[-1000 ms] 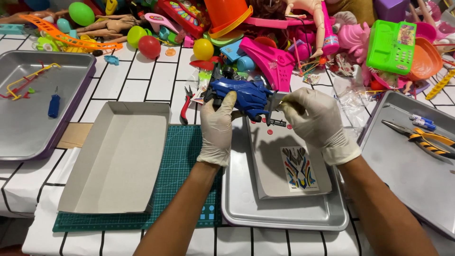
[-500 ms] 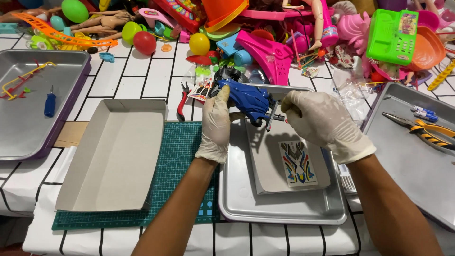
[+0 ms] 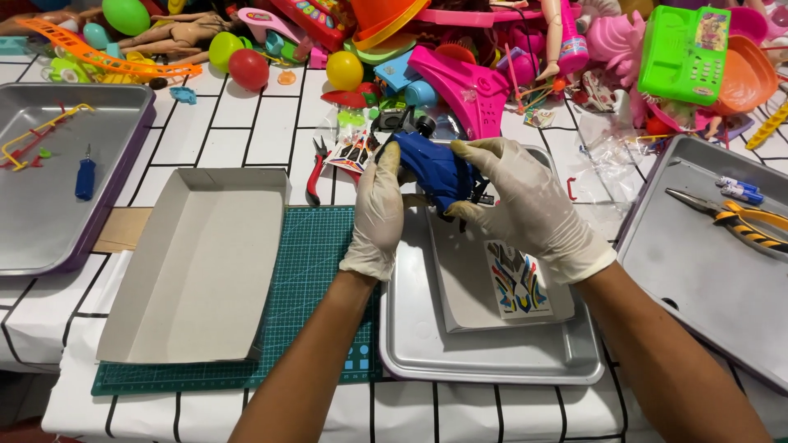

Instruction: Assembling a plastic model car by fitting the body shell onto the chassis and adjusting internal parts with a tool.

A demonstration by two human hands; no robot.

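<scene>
**Both gloved hands grip a blue toy car over the middle tray**

The left hand [image 3: 379, 209] and the right hand [image 3: 525, 201], both in pale gloves, hold a blue toy car [image 3: 431, 168] between them, fingers curled and grasping its body from either side. The car is lifted just above the far rim of the middle metal tray [image 3: 410, 344], towards the back of the desk. In that tray lies a grey card [image 3: 464, 279] with a colourful sticker sheet [image 3: 517, 279] on it, partly under the right wrist.

Just left of the tray, an empty cardboard box lid [image 3: 201, 262] rests on a green cutting mat [image 3: 316, 271]. Red-handled pliers [image 3: 316, 168] lie just beyond the mat, near the left hand. A tray at the desk's left edge [image 3: 49, 230] holds a blue screwdriver [image 3: 85, 176]; a tray at the right edge [image 3: 698, 271] holds yellow-handled pliers [image 3: 739, 223]. A crowded heap of plastic toys [image 3: 460, 57] fills the far edge, right behind the car.
</scene>
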